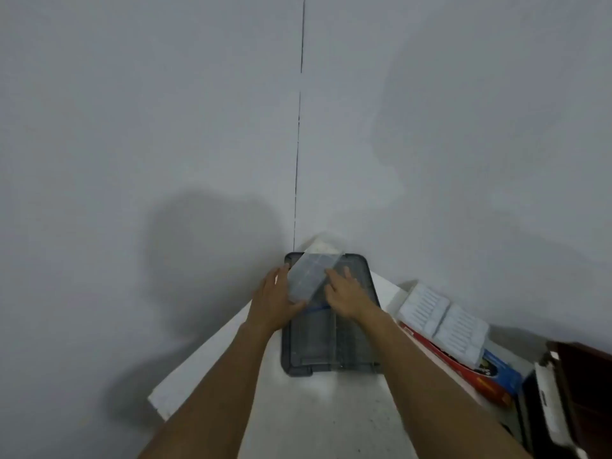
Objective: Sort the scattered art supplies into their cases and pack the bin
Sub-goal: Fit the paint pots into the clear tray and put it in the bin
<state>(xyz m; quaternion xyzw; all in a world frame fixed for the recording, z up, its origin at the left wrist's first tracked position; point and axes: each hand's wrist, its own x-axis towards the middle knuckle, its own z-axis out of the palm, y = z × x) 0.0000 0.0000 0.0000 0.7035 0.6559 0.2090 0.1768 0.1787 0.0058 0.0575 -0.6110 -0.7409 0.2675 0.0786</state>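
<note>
1. White table runs from 6 o'clock up to a corner at mid-frame. Its left edge is bare and its top is lightly speckled.
2. Grey wall fills the upper frame. A thin dark seam runs down from 12 o'clock. Soft shadows lie at 8 and 2 o'clock.
3. Dark see-through bin sits on the table just below centre, long side pointing away. Contents are too murky to name, apart from a blue line near the middle.
4. At 4 o'clock, white ribbed trays lie on a red box and a blue box; print unreadable. Dark furniture is cut off by the right edge.
5. Clear case is tilted over the bin's far left end, its far end blurred and pale against the wall. Contents not legible.
6. Left hand grips the case at its 7 o'clock corner, thumb wrapped under the near end, fingers up the left side.
7. Right hand holds the case's right edge, thumb against it, fingers narrowly spread on top.
8. Both forearms enter from 6 o'clock.
</note>
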